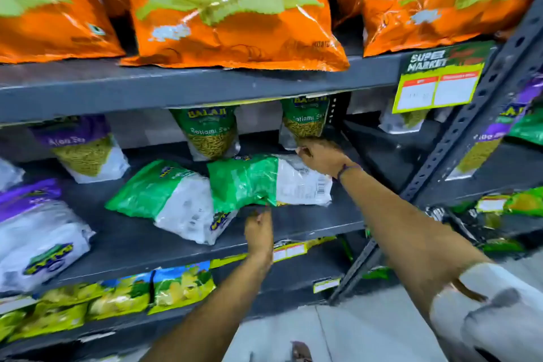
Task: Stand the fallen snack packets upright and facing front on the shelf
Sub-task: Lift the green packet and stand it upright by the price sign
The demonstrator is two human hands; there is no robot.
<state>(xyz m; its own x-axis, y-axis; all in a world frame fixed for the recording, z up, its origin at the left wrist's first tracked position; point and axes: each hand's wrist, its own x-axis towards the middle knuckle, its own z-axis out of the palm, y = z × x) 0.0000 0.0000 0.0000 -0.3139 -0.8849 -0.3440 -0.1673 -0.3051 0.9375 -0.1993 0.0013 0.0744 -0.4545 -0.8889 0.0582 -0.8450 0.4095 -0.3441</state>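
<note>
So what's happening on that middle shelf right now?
A person is sorting fallen snack packets on the grey metal shelf. The left hand grips the lower edge of a green-and-white foil packet lying on its side, back facing out, while the right hand holds its upper right end. A second green-and-white packet lies flat beside it, untouched. Two green packets stand upright behind.

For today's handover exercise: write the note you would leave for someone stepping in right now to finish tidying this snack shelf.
Left hand: fingers pinching the lower edge of the fallen green packet.
Right hand: gripping that packet's far end, beside the upright packet at the back right.
Done: two green packets stand upright at the back, facing front.
Left: stand the held packet; then the second fallen green packet lying left of it on the middle shelf.
</note>
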